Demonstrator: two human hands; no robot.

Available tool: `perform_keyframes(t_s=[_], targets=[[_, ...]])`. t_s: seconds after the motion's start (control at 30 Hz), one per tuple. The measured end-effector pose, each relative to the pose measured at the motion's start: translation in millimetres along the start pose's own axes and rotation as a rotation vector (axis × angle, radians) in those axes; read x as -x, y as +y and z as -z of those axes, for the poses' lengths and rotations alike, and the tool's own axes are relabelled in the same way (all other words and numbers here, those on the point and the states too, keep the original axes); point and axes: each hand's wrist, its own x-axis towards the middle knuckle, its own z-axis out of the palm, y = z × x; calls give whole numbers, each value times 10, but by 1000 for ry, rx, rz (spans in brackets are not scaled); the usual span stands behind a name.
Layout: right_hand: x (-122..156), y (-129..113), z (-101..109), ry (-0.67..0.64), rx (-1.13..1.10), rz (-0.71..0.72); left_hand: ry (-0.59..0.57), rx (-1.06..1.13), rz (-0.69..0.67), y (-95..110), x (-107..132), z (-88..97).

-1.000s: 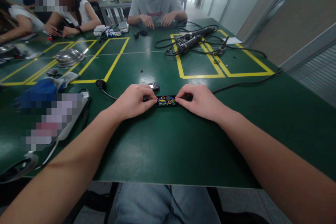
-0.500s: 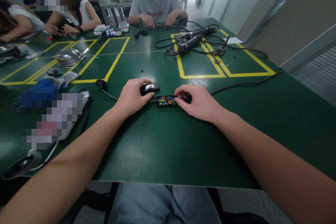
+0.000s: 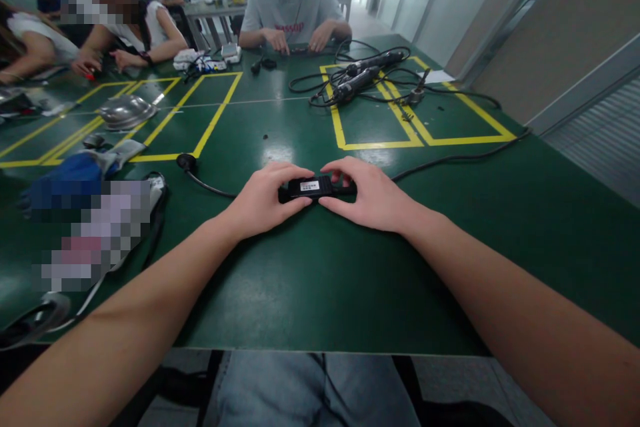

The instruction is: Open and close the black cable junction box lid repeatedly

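Note:
A small black plastic case with a white label (image 3: 311, 187) lies on the green table (image 3: 320, 280) between my two hands. Its black cover now hides the circuit board beneath. My left hand (image 3: 263, 201) grips the case's left end with curled fingers. My right hand (image 3: 367, 195) pinches the right end, fingers closed on it. A black cable (image 3: 207, 183) runs from the case's left side to a round plug (image 3: 185, 161); another cable (image 3: 450, 160) leads off to the right.
Electric screwdrivers with tangled cables (image 3: 360, 80) lie in a yellow-taped box at the back. A metal bowl (image 3: 125, 110) and a blue cloth (image 3: 70, 177) sit at left. Other people (image 3: 290, 7) work at the far edge and left side.
My left hand picked up the black labelled cover from behind the open board and set it over the board. Both hands now hold the closed case.

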Motion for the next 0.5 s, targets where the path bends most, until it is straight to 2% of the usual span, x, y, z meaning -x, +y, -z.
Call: perform_keyframes(t_s=[0.2, 0.5], targets=[[-32, 41, 15, -34, -13, -14, -7, 14, -2, -7, -5, -37], [-15, 64, 4, -19, -13, -30, -31, -25, -18, 24, -5, -73]])
